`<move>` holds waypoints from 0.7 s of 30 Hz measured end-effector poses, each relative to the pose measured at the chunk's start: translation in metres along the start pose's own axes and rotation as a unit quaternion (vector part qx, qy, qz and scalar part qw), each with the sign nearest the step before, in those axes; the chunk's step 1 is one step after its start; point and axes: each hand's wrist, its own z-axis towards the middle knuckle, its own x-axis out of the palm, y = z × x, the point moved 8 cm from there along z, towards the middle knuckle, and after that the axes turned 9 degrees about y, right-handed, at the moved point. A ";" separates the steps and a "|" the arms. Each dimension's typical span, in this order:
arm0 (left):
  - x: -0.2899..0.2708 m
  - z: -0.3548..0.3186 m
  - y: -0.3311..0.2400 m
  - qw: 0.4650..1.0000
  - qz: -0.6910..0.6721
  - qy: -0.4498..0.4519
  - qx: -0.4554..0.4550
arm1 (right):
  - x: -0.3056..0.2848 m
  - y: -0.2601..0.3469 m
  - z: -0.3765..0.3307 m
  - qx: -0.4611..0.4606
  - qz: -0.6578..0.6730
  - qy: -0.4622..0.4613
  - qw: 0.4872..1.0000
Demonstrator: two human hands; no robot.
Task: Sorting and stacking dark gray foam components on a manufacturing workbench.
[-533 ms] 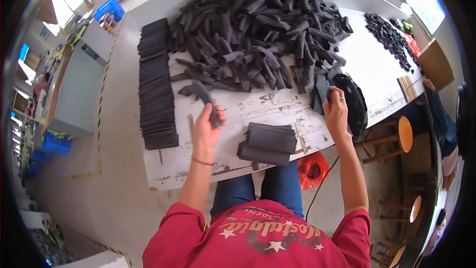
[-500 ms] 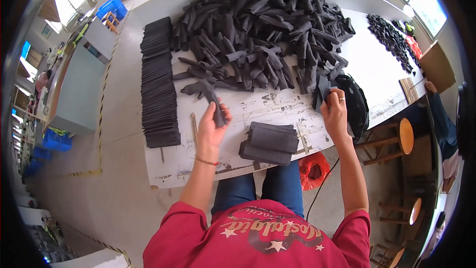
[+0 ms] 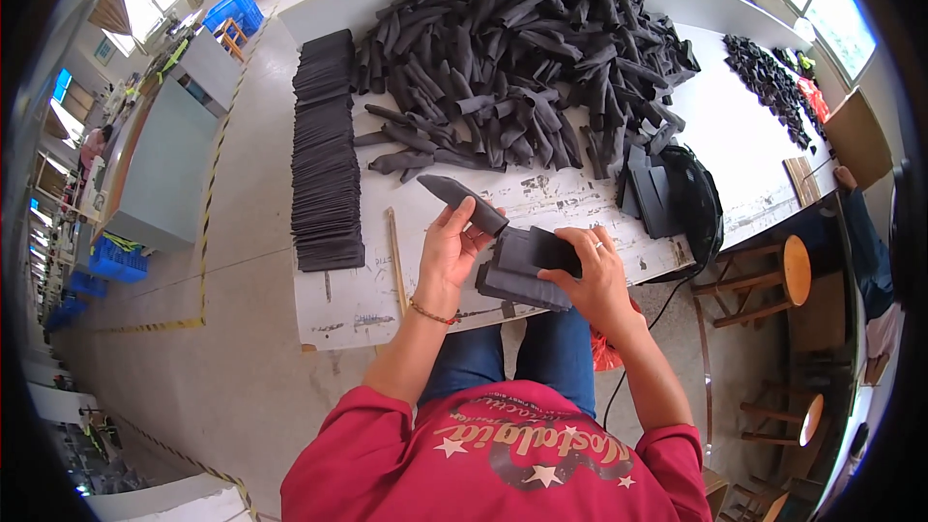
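My left hand [image 3: 458,244] is closed on a curled black fabric piece [image 3: 450,195], which slants up and away to the left. My right hand [image 3: 601,275] pinches a flat black panel [image 3: 551,248] just over a small stack of black pieces [image 3: 518,282] at the table's near edge. The lower end of the fabric piece comes close to the panel's left end; whether they touch I cannot tell. Farther off lies a big heap of curled black pieces [image 3: 522,48]. A long row of flat black pieces [image 3: 327,155] runs along the left side.
A round black-framed device [image 3: 698,203] stands at right, with flat black panels [image 3: 650,195] leaning beside it. A wooden stick [image 3: 397,261] lies left of my hands. Small dark pieces [image 3: 768,87] cover the far right of the white table [image 3: 570,195]. Wooden stools [image 3: 795,271] stand right.
My right hand has come left from the leaning panels with a flat black panel, now over the small stack. My left hand has moved right, bringing the curled fabric piece toward it.
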 end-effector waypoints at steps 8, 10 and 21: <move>0.004 -0.003 0.009 1.000 -0.018 -0.015 0.001 | 0.000 0.004 -0.006 0.007 0.036 -0.018 0.999; 0.006 -0.005 0.010 1.000 -0.009 -0.006 -0.002 | 0.001 0.004 -0.006 0.006 0.042 -0.013 0.999; 0.015 -0.014 0.008 1.000 -0.011 -0.007 0.003 | -0.001 0.007 -0.007 0.060 0.089 -0.014 0.994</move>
